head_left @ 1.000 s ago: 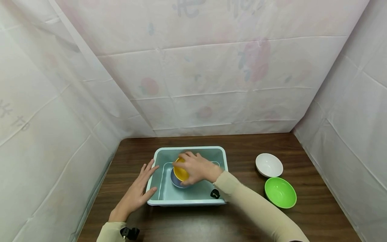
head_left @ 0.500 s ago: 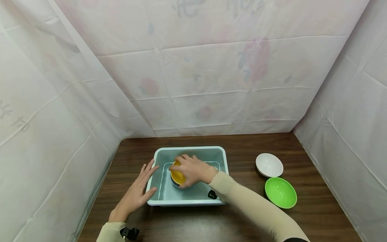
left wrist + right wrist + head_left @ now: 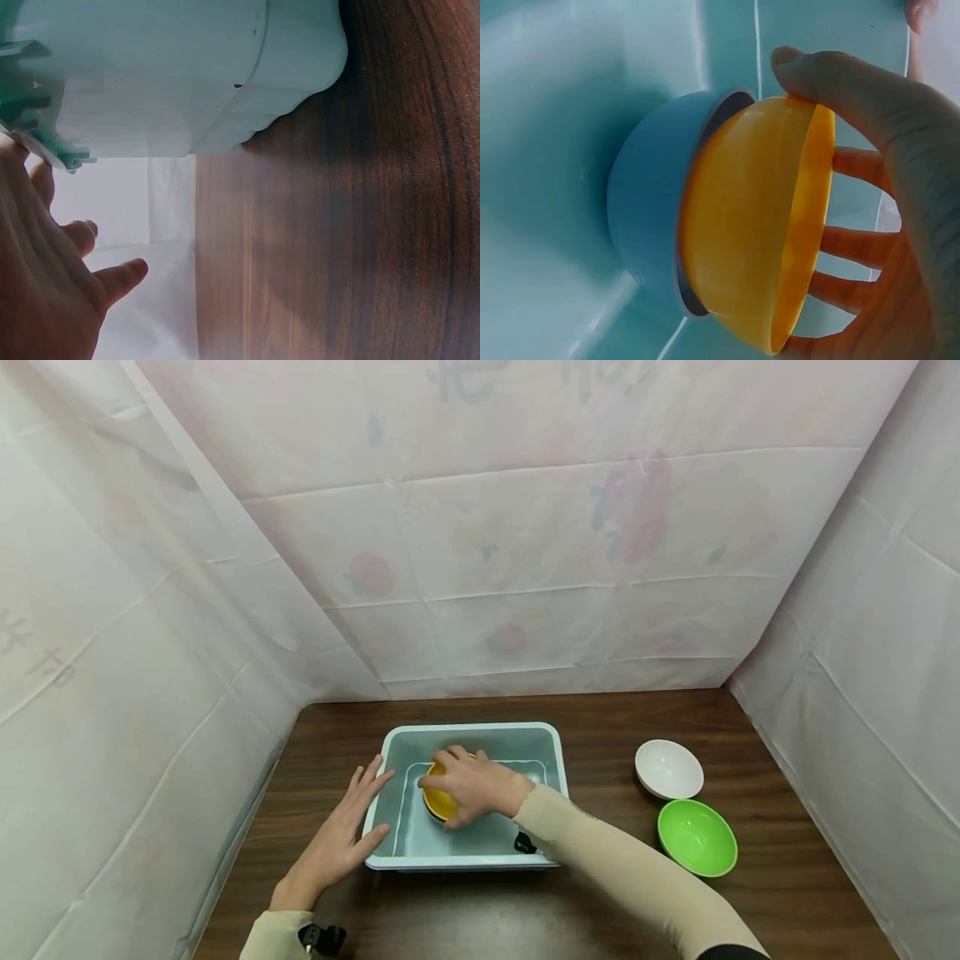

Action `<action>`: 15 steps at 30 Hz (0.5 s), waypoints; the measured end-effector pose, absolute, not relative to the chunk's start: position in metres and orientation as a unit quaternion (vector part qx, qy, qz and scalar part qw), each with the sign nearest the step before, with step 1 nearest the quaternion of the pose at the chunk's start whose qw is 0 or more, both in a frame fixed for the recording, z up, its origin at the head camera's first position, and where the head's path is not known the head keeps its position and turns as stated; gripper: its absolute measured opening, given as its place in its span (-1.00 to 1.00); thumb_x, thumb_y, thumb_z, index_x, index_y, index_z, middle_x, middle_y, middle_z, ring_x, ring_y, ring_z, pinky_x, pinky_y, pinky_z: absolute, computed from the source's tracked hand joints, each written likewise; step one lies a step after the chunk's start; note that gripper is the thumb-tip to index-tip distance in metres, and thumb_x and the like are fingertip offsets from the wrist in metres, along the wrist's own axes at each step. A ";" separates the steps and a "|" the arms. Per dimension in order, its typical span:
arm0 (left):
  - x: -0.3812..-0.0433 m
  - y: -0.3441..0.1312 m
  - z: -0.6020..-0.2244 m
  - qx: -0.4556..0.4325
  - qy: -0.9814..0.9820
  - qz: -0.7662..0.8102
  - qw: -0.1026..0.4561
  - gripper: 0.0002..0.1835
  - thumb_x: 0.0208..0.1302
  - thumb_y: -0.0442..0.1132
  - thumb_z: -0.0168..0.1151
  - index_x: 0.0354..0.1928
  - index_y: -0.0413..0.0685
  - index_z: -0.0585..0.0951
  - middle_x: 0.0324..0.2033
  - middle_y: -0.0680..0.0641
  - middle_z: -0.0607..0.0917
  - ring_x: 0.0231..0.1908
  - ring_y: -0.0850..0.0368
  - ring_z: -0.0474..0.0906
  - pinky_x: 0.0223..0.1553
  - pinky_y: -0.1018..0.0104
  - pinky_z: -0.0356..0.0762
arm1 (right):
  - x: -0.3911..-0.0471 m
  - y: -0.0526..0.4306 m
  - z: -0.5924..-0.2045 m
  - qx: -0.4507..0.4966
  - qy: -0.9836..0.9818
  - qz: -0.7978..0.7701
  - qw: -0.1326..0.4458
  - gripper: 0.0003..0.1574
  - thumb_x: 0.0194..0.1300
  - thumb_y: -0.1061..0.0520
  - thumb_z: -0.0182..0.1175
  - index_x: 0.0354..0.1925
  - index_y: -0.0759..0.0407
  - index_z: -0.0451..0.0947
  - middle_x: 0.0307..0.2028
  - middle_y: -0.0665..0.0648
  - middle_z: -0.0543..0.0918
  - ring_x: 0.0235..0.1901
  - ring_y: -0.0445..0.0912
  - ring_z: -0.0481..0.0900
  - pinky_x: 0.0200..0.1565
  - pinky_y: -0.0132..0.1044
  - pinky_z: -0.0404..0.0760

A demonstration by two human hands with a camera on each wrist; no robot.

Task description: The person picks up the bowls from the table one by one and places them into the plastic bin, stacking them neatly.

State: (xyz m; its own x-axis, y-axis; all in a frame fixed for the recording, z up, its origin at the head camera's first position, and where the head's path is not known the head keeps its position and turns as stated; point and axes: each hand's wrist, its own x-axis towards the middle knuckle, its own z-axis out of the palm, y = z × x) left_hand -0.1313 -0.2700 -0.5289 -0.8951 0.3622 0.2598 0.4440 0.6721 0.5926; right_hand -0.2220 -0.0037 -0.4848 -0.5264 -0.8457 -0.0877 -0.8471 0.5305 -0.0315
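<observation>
A yellow bowl (image 3: 438, 803) is gripped by its rim in my right hand (image 3: 480, 787), thumb on one side and fingers on the other. In the right wrist view, the yellow bowl's base sits partly inside a blue bowl (image 3: 649, 202), slightly tilted. The blue bowl stands on the floor of a pale green-blue plastic basin (image 3: 457, 863); in the head view it is mostly hidden. My left hand (image 3: 341, 843) rests with spread fingers at the basin's left rim. The left wrist view shows its fingertips touching that rim, beside the basin's outer wall (image 3: 165, 90).
A white bowl (image 3: 669, 769) and a green bowl (image 3: 697, 838) stand close together on the dark wooden table (image 3: 480, 914), right of the basin. White printed sheets (image 3: 555, 552) hang behind and at both sides.
My right hand has moved slightly left and down with the yellow bowl, which now covers most of the blue bowl in the head view. My left hand has stayed in place.
</observation>
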 end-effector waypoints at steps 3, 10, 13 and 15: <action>-0.132 -0.270 -0.529 -0.220 -0.913 -0.338 0.064 -0.18 0.37 -0.21 0.27 0.62 0.19 0.19 0.65 -0.16 -0.01 0.61 -0.37 -0.19 0.30 -0.64 0.07 | -0.224 -0.005 -0.488 -0.488 0.872 0.001 0.040 -0.04 0.13 -0.42 0.43 0.43 -0.32 0.39 0.36 0.12 0.37 0.29 0.07 0.37 0.08 0.12 0.65; -0.132 -0.270 -0.531 -0.218 -0.913 -0.338 0.067 -0.17 0.37 -0.20 0.27 0.62 0.22 0.18 0.66 -0.10 -0.02 0.60 -0.40 -0.17 0.30 -0.64 0.07 | -0.226 -0.008 -0.489 -0.485 0.873 -0.007 0.055 -0.05 0.12 -0.41 0.44 0.41 -0.31 0.39 0.35 0.13 0.36 0.27 0.06 0.38 0.02 0.08 0.67; -0.131 -0.270 -0.531 -0.217 -0.913 -0.338 0.067 -0.17 0.37 -0.20 0.27 0.62 0.22 0.18 0.65 -0.12 -0.01 0.59 -0.42 -0.17 0.30 -0.63 0.07 | -0.226 -0.009 -0.490 -0.485 0.872 -0.004 0.059 -0.05 0.12 -0.42 0.44 0.41 -0.33 0.37 0.35 0.12 0.35 0.27 0.06 0.38 0.03 0.07 0.67; -0.131 -0.270 -0.531 -0.217 -0.913 -0.339 0.067 -0.17 0.37 -0.20 0.27 0.62 0.22 0.18 0.65 -0.11 -0.01 0.59 -0.42 -0.17 0.31 -0.63 0.08 | -0.227 -0.009 -0.490 -0.487 0.872 -0.002 0.060 -0.04 0.12 -0.42 0.43 0.42 -0.33 0.36 0.35 0.12 0.36 0.28 0.06 0.38 0.03 0.06 0.67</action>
State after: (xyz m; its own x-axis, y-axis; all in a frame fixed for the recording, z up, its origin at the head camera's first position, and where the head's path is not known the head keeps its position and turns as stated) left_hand -0.1314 -0.2704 -0.5311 -0.8966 0.3514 0.2693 0.4421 0.6759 0.5897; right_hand -0.2267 -0.0094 -0.4901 -0.5192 -0.8484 -0.1034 -0.8479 0.5265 -0.0622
